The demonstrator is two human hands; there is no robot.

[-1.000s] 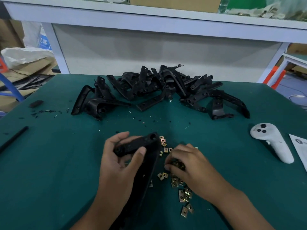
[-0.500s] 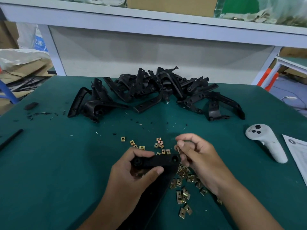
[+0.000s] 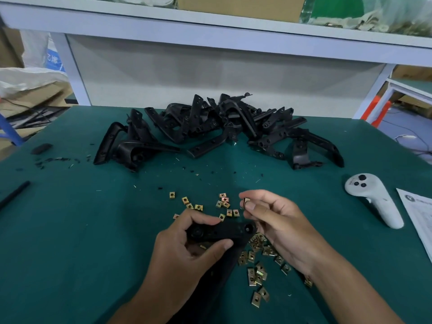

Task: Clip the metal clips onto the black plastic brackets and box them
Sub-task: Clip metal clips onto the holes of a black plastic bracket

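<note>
My left hand (image 3: 187, 253) grips a black plastic bracket (image 3: 231, 232) by its upper end, fingers over the top and thumb underneath; the bracket's long arm runs down toward me. My right hand (image 3: 278, 228) pinches one brass-coloured metal clip (image 3: 246, 202) between thumb and fingertips, a little above the bracket's right end. Several loose metal clips (image 3: 257, 263) lie scattered on the green table (image 3: 81, 242) around and below both hands. A pile of black brackets (image 3: 210, 129) sits at the back of the table.
A white handheld controller (image 3: 374, 199) lies on the right, beside a printed sheet (image 3: 418, 220) at the edge. A black rod (image 3: 14, 195) and a small black piece (image 3: 41, 148) lie on the left, with black crumbs nearby. A white shelf frame (image 3: 210, 26) stands behind.
My right hand left the heap of clips and rose with one clip pinched. My left hand drew the bracket nearer to me and turned its end level.
</note>
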